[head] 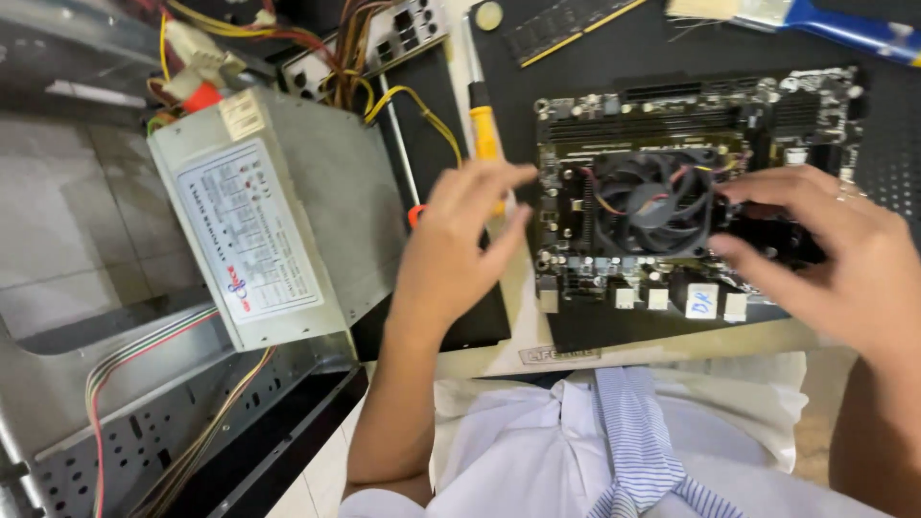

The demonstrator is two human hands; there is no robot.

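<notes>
A black motherboard (672,125) lies on a dark mat, with a black cooling fan (652,203) in its middle. My right hand (844,259) rests on the fan's right side, thumb and fingers pinching at its edge. My left hand (459,240) hovers at the board's left edge with fingers spread, holding nothing, its fingertips close to a yellow-handled screwdriver (484,129).
A grey power supply (278,216) with a bundle of coloured wires (288,43) sits in an open metal computer case (115,422) at the left. A memory stick (561,27) and a blue-handled brush (825,21) lie at the far edge of the mat.
</notes>
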